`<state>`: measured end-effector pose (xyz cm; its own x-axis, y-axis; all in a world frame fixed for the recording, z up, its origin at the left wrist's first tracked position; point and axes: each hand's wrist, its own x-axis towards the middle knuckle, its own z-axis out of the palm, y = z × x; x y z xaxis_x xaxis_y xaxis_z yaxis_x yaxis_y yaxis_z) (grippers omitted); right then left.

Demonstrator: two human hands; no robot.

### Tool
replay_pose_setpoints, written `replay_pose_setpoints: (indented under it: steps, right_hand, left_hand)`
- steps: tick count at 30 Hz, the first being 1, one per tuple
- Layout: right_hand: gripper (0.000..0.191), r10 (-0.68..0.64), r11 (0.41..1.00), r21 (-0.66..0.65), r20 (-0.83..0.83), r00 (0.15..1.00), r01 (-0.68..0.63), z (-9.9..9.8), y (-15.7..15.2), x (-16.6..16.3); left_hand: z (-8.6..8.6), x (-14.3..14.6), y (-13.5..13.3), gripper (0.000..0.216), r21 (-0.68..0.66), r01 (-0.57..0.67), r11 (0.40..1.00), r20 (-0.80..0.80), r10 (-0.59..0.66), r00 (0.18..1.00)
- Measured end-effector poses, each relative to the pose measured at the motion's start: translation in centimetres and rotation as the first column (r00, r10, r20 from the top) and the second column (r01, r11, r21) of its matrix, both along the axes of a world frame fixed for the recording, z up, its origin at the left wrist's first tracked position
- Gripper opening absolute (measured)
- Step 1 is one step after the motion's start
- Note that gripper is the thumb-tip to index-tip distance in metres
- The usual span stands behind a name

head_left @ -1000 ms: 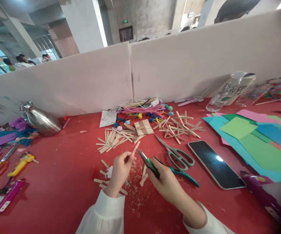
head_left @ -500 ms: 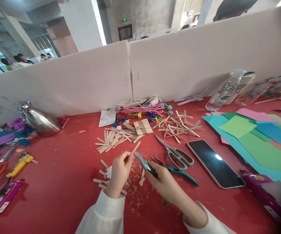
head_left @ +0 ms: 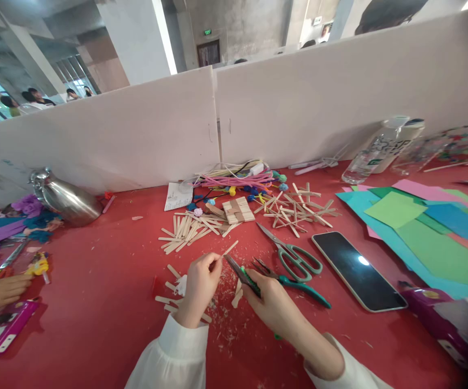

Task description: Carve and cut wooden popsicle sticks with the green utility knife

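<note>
Between its fingertips my left hand (head_left: 201,283) pinches a thin wooden craft stick (head_left: 231,248), which slants up to the right. My right hand (head_left: 272,302) is closed around a green utility knife (head_left: 247,278), its blade pointing up-left at the stick's lower end. Whether blade and stick touch, I cannot tell. Wood shavings (head_left: 229,329) lie scattered below the hands. Beside my right hand are teal-handled pliers (head_left: 305,290) and grey-green scissors (head_left: 299,262). Several short sticks (head_left: 169,300) lie partly under my left wrist.
Farther back lie a pile of craft sticks (head_left: 187,232), crossed thin sticks (head_left: 299,208) and a joined wooden square (head_left: 238,210). A phone (head_left: 359,272) and coloured paper (head_left: 432,232) are on the right. Another person's hand (head_left: 2,293) reaches in at left, near a yellow glue gun (head_left: 37,266).
Another person's hand has come in from the left edge onto the yellow glue gun. My knife has turned slightly, and the stick has tilted a little lower.
</note>
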<state>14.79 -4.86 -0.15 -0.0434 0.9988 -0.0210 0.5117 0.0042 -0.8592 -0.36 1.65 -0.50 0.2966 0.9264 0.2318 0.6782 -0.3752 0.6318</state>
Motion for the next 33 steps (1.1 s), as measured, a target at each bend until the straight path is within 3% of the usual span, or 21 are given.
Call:
replay_pose_setpoints:
  steps: [4,8,13,17,22,24,27,30,33]
  right_hand:
    - [0.016,-0.084,0.995,0.056,0.129,0.988,0.077,-1.0,-0.2,-0.2]
    - [0.026,-0.197,0.978,0.101,0.140,0.970,0.184,-1.3,-0.3,0.1]
    - [0.020,-0.276,0.958,0.061,-0.073,0.958,0.281,-0.9,0.6,1.2]
    - [0.035,-0.318,0.946,-0.040,-0.302,0.899,0.321,-0.8,1.4,1.5]
    - [0.031,-0.365,0.924,-0.044,-0.399,0.841,0.380,-0.9,1.5,1.7]
    - [0.026,-0.365,0.919,-0.004,-0.389,0.846,0.394,-1.0,1.5,1.8]
    - [0.019,-0.357,0.911,0.079,-0.345,0.868,0.406,-1.0,1.5,1.9]
    - [0.015,-0.354,0.898,0.167,-0.277,0.894,0.407,-0.9,1.4,1.9]
    - [0.015,-0.353,0.889,0.239,-0.185,0.917,0.390,-0.9,1.3,1.9]
  left_hand:
    - [-0.1,0.0,0.1,0.020,-0.026,0.008,1.000,0.009,-0.008,1.000]
    - [-0.2,-0.4,0.4,0.019,-0.043,-0.015,0.999,0.054,0.017,0.998]
    - [-0.1,-0.5,0.5,0.020,-0.057,-0.023,0.998,0.135,0.030,0.990]
    - [0.1,0.3,-0.2,0.016,-0.007,0.118,0.993,0.124,-0.116,0.986]
    - [0.1,1.1,-1.1,0.013,0.066,0.279,0.958,0.104,-0.285,0.953]
    - [0.2,1.2,-1.2,0.012,0.023,0.297,0.955,0.166,-0.296,0.941]
    - [0.2,1.1,-1.2,0.014,-0.152,0.305,0.940,0.301,-0.250,0.920]
    - [-0.1,1.1,-1.1,0.020,-0.343,0.325,0.881,0.390,-0.181,0.903]
    - [-0.5,1.0,-0.9,0.018,-0.429,0.340,0.837,0.428,-0.143,0.892]
